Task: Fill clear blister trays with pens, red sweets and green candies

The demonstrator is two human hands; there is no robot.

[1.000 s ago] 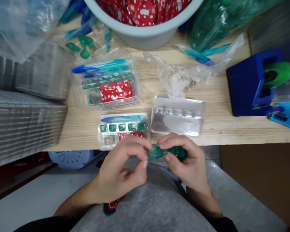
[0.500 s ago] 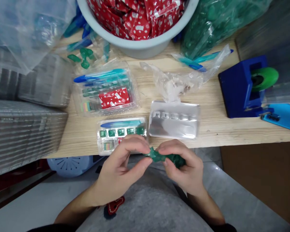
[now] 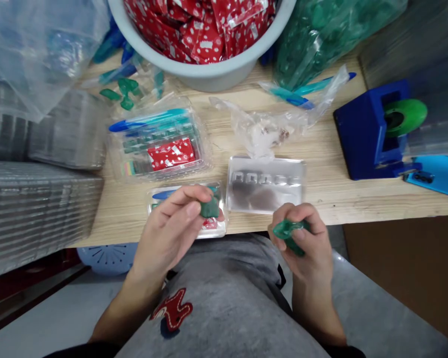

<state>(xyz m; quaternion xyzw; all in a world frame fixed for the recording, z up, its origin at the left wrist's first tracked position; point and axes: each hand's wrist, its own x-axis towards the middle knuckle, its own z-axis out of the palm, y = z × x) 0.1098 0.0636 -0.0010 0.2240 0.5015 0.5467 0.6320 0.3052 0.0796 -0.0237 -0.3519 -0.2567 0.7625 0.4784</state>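
My left hand (image 3: 177,223) pinches a small green translucent piece (image 3: 210,207) between thumb and forefinger, above the filled clear tray (image 3: 221,228). In that tray are a blue pen (image 3: 163,194) and a red dotted packet (image 3: 209,223); my hand hides much of the rest. My right hand (image 3: 306,243) is closed around a lumpy green strip (image 3: 288,229), just off the table's front edge. Between and beyond my hands lies a clear tray (image 3: 267,191) with a row of several small wells.
Farther back are a packed clear box (image 3: 160,171), loose green pieces (image 3: 127,92), a crumpled plastic bag (image 3: 254,129) and a grey basin (image 3: 209,79) of red packets. Stacked clear boxes (image 3: 41,209) stand left. A blue tape dispenser (image 3: 358,134) and a blue phone-like object (image 3: 440,176) are right.
My hands have moved apart. The green strip they held together is now split: a small piece is in my left hand, the rest in my right.
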